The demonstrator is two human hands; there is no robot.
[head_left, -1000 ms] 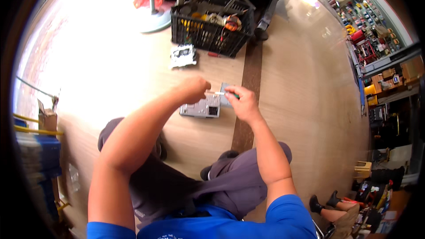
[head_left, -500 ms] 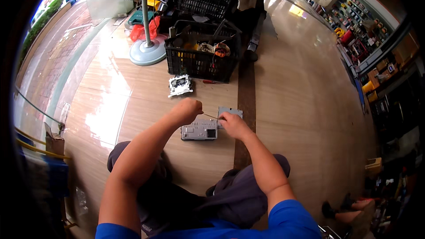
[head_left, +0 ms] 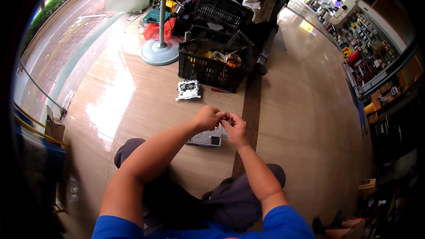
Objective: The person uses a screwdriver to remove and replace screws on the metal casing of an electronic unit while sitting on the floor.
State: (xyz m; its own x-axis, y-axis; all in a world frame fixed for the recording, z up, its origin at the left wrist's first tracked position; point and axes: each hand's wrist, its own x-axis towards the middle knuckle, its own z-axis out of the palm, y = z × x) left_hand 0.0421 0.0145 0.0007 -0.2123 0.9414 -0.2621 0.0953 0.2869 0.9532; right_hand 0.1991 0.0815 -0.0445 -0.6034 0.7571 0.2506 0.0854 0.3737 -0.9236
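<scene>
Left hand (head_left: 209, 117), its grip unclear, now meets right hand (head_left: 236, 131), pinching a small dark item (head_left: 231, 123).

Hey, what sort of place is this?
Probably a repair shop: there's a grey metal-cased device, a black plastic crate filled with jumbled items, and crowded shelves at the upper right.

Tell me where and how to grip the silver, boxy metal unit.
Probably by its left and right ends, from the near side: the silver, boxy metal unit lies flat, near long edge uncovered, while the left hand hides part of its far edge.
</scene>
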